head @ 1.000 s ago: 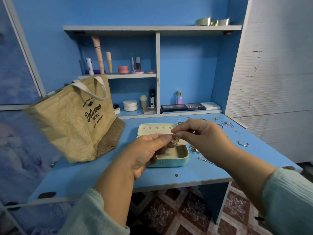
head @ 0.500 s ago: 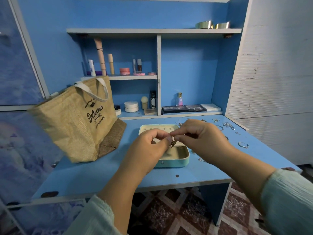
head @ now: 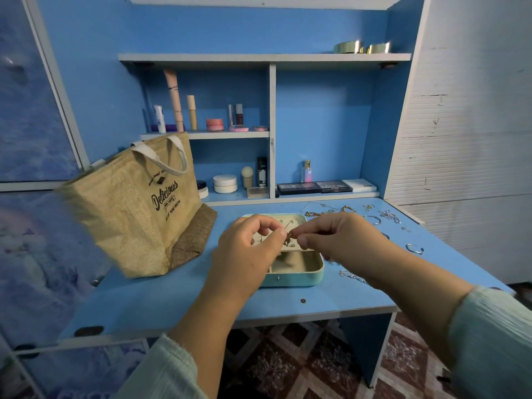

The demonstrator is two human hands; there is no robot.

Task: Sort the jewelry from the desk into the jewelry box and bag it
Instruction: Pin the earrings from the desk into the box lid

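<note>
Between the two hands, raised above the open jewelry box (head: 293,272), hangs a small gold-coloured earring (head: 288,237), pinched from both sides: the left hand (head: 247,254) nips it with curled thumb and forefinger, and the right hand (head: 342,240) grips its other side with fingertips drawn together. Directly beneath the hands, the box rests on the blue tabletop (head: 172,300); it is pale teal outside with a cream lining, and its raised lid behind the hands shows a few small pieces fixed to it, too small to make out. Under the right hand's wrist and just beyond it lie loose silver chains (head: 352,276), and farther out past the right hand a silver ring-shaped piece (head: 414,249) sits near the tabletop's edge. Beyond the right hand's knuckles, toward the back of the tabletop, more gold and silver jewelry (head: 383,216) is scattered. Well off to the outer side of the left hand stands a tan burlap tote bag (head: 135,208) with white handles and the word "Delicious" printed on it, leaning slightly and apart from the box. Behind both hands, shelves (head: 207,135) hold cosmetics tubes, jars and flat palettes. Pale green sleeves cover both forearms at the bottom of the view.
</note>
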